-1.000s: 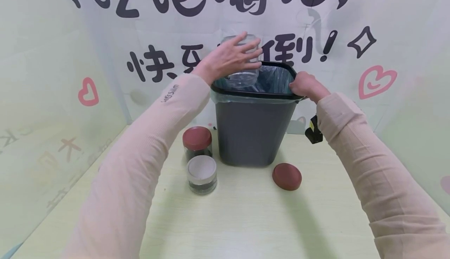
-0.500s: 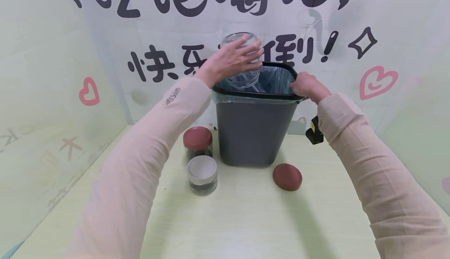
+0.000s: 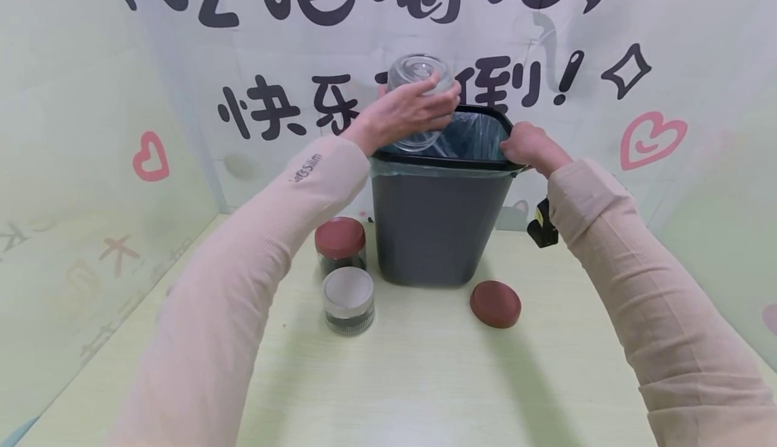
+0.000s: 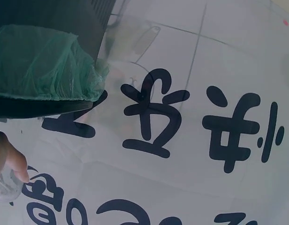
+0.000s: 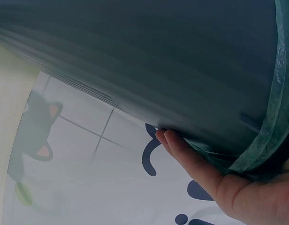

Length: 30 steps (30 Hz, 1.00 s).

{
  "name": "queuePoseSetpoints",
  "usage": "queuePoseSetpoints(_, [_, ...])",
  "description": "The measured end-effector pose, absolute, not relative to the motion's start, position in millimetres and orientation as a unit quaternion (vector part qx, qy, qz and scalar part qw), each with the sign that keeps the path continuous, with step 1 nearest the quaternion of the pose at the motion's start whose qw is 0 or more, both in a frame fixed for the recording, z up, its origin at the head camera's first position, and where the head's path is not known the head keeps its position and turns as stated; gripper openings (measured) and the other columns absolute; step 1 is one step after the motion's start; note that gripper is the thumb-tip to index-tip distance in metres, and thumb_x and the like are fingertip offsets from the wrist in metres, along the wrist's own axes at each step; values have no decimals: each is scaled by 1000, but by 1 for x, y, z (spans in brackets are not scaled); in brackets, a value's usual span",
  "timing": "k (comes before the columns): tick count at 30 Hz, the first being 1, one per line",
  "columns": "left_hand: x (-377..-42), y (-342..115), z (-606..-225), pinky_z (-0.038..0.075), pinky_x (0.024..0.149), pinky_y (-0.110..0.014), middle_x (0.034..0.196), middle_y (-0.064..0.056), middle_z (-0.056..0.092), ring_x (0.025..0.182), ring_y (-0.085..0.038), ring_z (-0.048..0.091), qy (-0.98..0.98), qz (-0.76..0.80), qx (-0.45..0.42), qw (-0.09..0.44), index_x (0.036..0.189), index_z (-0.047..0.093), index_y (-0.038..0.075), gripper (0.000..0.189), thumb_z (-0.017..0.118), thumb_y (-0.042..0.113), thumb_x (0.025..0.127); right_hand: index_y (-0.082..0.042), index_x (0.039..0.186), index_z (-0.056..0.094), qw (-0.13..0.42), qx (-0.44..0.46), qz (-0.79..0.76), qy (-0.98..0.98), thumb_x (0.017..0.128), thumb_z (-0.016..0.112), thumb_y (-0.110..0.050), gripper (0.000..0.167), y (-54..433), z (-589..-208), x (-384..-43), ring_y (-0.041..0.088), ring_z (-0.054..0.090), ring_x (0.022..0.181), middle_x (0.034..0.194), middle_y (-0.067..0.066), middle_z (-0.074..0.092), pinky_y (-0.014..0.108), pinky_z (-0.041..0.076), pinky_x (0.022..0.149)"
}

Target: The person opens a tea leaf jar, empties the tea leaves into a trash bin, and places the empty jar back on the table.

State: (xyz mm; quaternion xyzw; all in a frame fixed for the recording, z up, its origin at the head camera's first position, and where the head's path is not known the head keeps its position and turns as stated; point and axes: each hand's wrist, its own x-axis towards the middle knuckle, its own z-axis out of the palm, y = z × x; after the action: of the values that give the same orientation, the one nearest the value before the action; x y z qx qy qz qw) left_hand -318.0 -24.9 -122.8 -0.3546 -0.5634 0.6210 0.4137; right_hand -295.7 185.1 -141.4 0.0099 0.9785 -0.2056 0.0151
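Note:
A clear jar [image 3: 420, 69] is tipped over the mouth of the grey trash bin [image 3: 440, 231], its ringed base facing up. My left hand [image 3: 413, 111] grips it round the side; the left wrist view catches only a finger and a bit of the jar. My right hand [image 3: 529, 145] holds the bin's black rim at the right, over the greenish bag [image 5: 276, 105] that lines it. In the right wrist view, fingers [image 5: 191, 159] lie along the outside of the bin. What is inside the bag is hidden.
Left of the bin, a jar with a red lid [image 3: 340, 238] stands behind a jar with a pale lid [image 3: 349, 288]. A loose red lid [image 3: 495, 304] lies on the table [image 3: 413, 379] right of the bin. A printed sheet [image 3: 255, 49] hangs close behind.
My left hand has turned the clear jar further over, so its base shows more, and the fingers curl more round it. My right hand stays on the rim.

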Motion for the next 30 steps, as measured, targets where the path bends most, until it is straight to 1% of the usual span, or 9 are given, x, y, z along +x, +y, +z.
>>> queuePoseSetpoints(2, [-318,-25,-124,27,99,-39,136,-15,30,127,-27,21,-552,632,-351,416,131,29,10,93,68,-19,51,6,89,44,14,10,-205,979,88,34,-8,18,185,-141,-295,24,48,71,83,15,41,26,45,54])
queuePoseSetpoints(5, [-318,-25,-125,27,98,-39,136,-15,30,128,-27,20,-544,646,-340,413,132,29,11,95,67,-19,51,6,88,44,13,8,-204,979,88,34,-7,17,184,-141,-295,24,47,72,85,15,41,28,46,56])
queuePoseSetpoints(11, [-318,-24,-123,27,98,-41,136,-17,29,128,-29,20,-545,664,-336,386,132,29,10,96,70,-16,50,6,88,44,12,8,-201,980,87,33,-7,17,184,-140,-293,25,47,72,84,16,41,26,43,54])
queuePoseSetpoints(15, [-319,-23,-121,26,99,-40,137,-17,26,128,-29,19,-558,663,-351,355,132,29,12,94,72,-14,53,4,85,44,13,9,-201,979,87,34,-7,15,185,-140,-294,23,47,70,83,15,41,26,44,54])
queuePoseSetpoints(18, [-319,-23,-120,24,102,-40,141,-15,23,130,-28,16,-572,652,-371,331,136,26,15,96,70,-16,56,4,84,44,13,8,-200,980,87,34,-7,15,184,-140,-294,23,48,69,83,15,41,27,45,55])
queuePoseSetpoints(21, [-319,-23,-118,22,104,-41,143,-13,21,132,-27,14,-576,642,-392,320,139,23,19,99,69,-17,59,5,86,44,13,8,-198,980,87,34,-7,16,184,-141,-294,24,48,70,83,15,41,27,45,55])
queuePoseSetpoints(24, [-319,-23,-117,20,104,-41,144,-11,20,133,-27,14,-567,640,-403,326,139,22,20,99,69,-16,60,6,88,44,14,9,-198,980,87,34,-7,16,184,-141,-294,24,48,72,84,15,42,27,45,55])
queuePoseSetpoints(28, [-318,-22,-117,21,104,-41,144,-10,21,133,-27,14,-556,637,-410,343,139,23,20,100,70,-16,58,5,86,44,17,11,-201,979,87,34,-7,15,184,-140,-294,24,47,72,84,15,42,27,44,56])
queuePoseSetpoints(30, [-318,-22,-116,21,104,-41,144,-10,22,133,-27,14,-574,617,-415,342,139,23,20,94,69,-12,63,4,84,43,15,9,-200,980,86,34,-6,14,184,-140,-294,24,48,71,85,16,42,28,45,56])
